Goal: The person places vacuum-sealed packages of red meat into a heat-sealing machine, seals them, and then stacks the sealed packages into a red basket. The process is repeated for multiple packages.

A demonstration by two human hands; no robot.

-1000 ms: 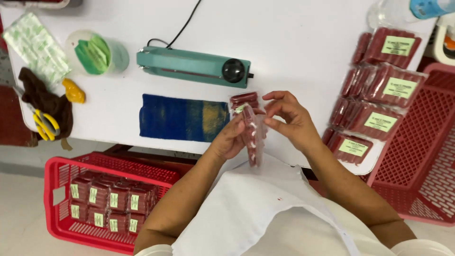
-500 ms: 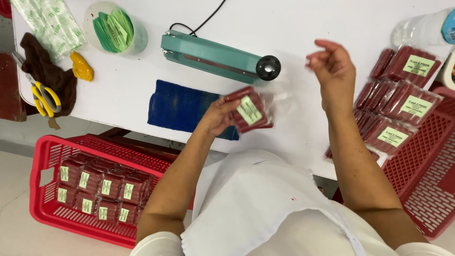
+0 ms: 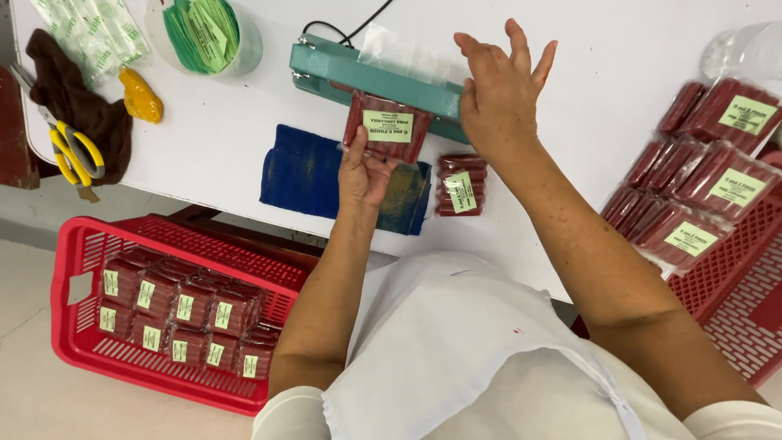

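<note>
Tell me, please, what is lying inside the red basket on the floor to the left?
The red basket holds rows of dark red packets, each with a pale green label. Only this top layer shows; anything beneath it is covered.

I see a white worktop (image 3: 244,122) carrying everything up here. At its far left lie clear sachets (image 3: 81,33), a brown cloth (image 3: 77,110) with yellow scissors (image 3: 69,151) on it, and a yellow lump (image 3: 140,95). A tub (image 3: 208,33) of green labels stands beside them. Toward the middle sits a green sealer (image 3: 371,81), with a blue mat (image 3: 309,171) in front of it. One red pack (image 3: 460,185) lies just beside the mat's right end. More packs (image 3: 700,179) are heaped at the right edge. Below, on the floor (image 3: 32,326), a red basket (image 3: 81,244) holds rows of packs.
</note>
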